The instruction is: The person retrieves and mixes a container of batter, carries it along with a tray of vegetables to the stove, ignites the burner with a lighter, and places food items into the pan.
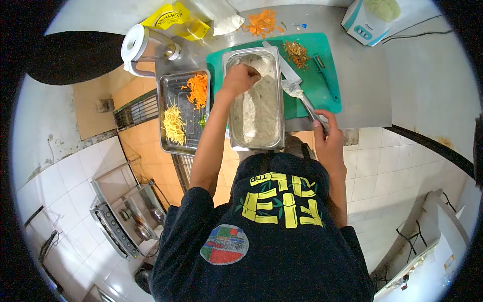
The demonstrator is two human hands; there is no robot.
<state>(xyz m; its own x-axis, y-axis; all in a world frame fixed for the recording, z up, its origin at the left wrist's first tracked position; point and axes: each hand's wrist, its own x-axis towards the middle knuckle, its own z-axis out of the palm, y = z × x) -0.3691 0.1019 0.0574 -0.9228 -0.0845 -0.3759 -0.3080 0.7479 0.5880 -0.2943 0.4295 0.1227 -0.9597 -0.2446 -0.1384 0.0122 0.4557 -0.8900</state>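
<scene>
A deep metal pan [282, 118] holds a pale, thick mixture [261, 113]. My left hand [241, 79] reaches over the far part of the pan, fingers bent together at the mixture; whatever they pinch, if anything, is too small to tell. On the right, my right hand [329, 138] is wrapped round the handle of a spatula [304, 100], whose blade is coated with white paste and lies over the green cutting board [314, 48]. Beside the blade, a knife [290, 73] lies on the board next to the pan. Chopped brown bits [296, 54] and a green peeler [327, 78] are farther right.
A metal tray [163, 105] to the left holds orange shreds [197, 90] and pale yellow strips [173, 124]. Behind it are a blender jug [146, 45] and a yellow pouch [176, 21]. Orange peelings [262, 23] lie at the back; a white box [363, 25] stands back right.
</scene>
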